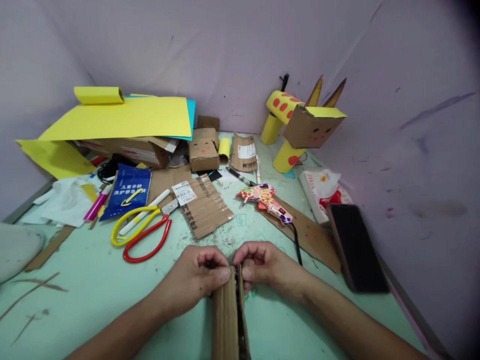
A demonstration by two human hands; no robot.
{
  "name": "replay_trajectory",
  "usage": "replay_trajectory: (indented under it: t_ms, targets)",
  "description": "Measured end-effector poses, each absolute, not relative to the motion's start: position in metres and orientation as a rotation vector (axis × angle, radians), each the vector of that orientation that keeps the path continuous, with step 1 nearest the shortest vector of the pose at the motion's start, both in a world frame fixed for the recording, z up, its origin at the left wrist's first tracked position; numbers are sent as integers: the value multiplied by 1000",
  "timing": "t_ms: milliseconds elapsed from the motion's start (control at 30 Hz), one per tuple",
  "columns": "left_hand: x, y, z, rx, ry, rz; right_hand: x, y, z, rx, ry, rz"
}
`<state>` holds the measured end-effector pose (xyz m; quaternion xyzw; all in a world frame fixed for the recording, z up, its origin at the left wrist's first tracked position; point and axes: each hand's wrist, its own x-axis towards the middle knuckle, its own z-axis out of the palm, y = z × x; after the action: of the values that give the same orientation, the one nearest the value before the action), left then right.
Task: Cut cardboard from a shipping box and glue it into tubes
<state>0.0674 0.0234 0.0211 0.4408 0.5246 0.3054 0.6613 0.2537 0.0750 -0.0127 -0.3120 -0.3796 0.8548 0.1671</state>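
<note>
A long folded piece of corrugated cardboard (225, 320) stretches from the near edge of the view to between my hands. My left hand (198, 275) pinches its far left corner between thumb and fingers. On the other side, my right hand (266, 267) grips the thin right flap at the same far end. A narrow dark gap with shiny tape inside runs between the two sides. Beyond my hands lies a flat cardboard piece (206, 210) with a white label. Scissors (150, 232) with one yellow and one red handle lie to its left.
A flower-patterned glue gun (266, 200) rests on a cardboard strip (315, 235). A phone (358, 247) and a tissue pack (322, 192) are at right. Behind stand a cardboard giraffe-like figure (311, 127), a small box with a drawn face (203, 152), and yellow sheets (131, 117) on a carton.
</note>
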Motion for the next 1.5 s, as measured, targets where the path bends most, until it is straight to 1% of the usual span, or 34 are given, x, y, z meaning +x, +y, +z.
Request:
replay_trajectory:
  t_ms: [400, 1033, 1267, 1500]
  targets:
    - [69, 23, 23, 1130, 1196, 730, 251, 78, -8, -943, -1155, 2487]
    - [75, 18, 25, 1105, 1214, 641, 254, 79, -2, -1066, -1444, 2363]
    - [76, 16, 17, 1098, 1259, 667, 251, 76, -1, -1118, -1404, 2393]
    - [76, 19, 21, 1083, 1237, 682, 248, 73, 2, -1149, -1349, 2429]
